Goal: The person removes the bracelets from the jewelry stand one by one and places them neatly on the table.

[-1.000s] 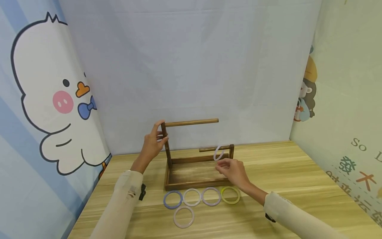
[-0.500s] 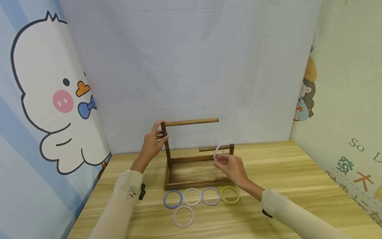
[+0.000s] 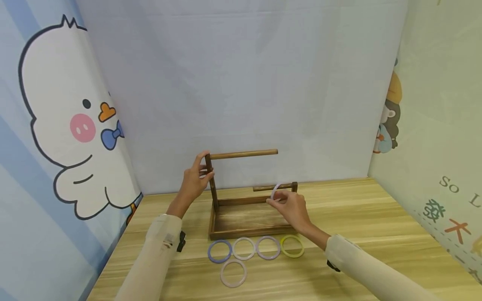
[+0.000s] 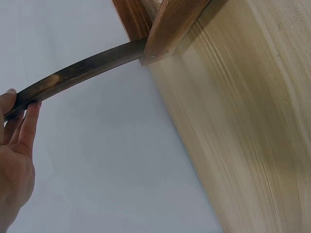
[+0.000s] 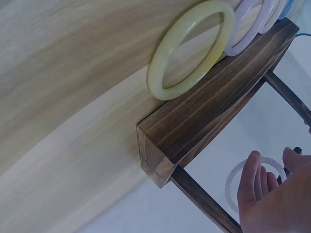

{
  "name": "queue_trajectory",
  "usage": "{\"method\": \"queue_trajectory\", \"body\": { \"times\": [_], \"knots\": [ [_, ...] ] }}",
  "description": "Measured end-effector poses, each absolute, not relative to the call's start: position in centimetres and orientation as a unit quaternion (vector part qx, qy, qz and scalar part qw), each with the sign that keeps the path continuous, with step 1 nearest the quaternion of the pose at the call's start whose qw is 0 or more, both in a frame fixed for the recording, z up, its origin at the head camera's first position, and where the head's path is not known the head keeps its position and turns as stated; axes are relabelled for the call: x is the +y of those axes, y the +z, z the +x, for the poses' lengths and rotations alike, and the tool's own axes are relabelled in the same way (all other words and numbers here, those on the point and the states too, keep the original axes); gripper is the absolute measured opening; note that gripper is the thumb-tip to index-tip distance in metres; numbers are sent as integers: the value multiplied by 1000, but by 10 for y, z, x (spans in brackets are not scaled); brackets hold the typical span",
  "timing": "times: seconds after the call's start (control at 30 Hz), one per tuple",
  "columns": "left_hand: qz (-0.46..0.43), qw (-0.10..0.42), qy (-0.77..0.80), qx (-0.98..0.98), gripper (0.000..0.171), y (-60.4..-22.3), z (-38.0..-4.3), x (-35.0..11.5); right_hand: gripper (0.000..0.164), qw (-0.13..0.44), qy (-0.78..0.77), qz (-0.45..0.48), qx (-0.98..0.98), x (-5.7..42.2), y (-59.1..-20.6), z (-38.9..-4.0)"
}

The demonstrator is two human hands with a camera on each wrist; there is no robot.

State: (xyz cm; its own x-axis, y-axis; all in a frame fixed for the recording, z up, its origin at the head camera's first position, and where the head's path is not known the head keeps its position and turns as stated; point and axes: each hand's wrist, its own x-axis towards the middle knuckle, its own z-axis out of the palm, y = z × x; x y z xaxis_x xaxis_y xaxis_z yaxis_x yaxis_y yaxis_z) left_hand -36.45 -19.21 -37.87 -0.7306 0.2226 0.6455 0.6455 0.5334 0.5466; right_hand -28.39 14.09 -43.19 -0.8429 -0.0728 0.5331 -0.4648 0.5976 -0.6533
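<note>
My left hand [image 3: 193, 182] grips the tall upright post [image 4: 82, 70] of a dark wooden bangle rack [image 3: 248, 233], thumb on one side and fingers on the other. With my right hand [image 3: 295, 209] I pinch a pale lilac bangle [image 3: 274, 192] at the rack's short lower rod [image 3: 261, 188]. Seen from the head the bangle is nearly edge-on and crosses the rod; fingers hide its lower part. In the right wrist view, a dark piece of rod shows behind the fingers inside the bangle [image 5: 230, 187].
In front of the rack lie a blue bangle [image 3: 209, 253], a white bangle [image 3: 244, 258], a lilac bangle [image 3: 268, 258] and a yellow bangle [image 3: 292, 255] in a row. A pale pink bangle [image 3: 233, 286] lies nearer. The longer upper rod [image 3: 244, 154] juts rightward above the tray.
My right hand has moved slightly up and left with the bangle, which has turned more edge-on at the lower rod. The left hand keeps its grip on the post.
</note>
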Motion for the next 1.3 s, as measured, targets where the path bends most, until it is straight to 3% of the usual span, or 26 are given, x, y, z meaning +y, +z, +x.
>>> {"method": "queue_trajectory", "body": {
  "times": [0.47,1.3],
  "knots": [
    [-261,259,-404,-837,73,-378,-365,-194,9,238,440,155,-852,138,-429,-284],
    [-251,255,-402,-843,73,-378,-364,-193,22,156,557,137,-804,132,-433,-276]
  ]
}}
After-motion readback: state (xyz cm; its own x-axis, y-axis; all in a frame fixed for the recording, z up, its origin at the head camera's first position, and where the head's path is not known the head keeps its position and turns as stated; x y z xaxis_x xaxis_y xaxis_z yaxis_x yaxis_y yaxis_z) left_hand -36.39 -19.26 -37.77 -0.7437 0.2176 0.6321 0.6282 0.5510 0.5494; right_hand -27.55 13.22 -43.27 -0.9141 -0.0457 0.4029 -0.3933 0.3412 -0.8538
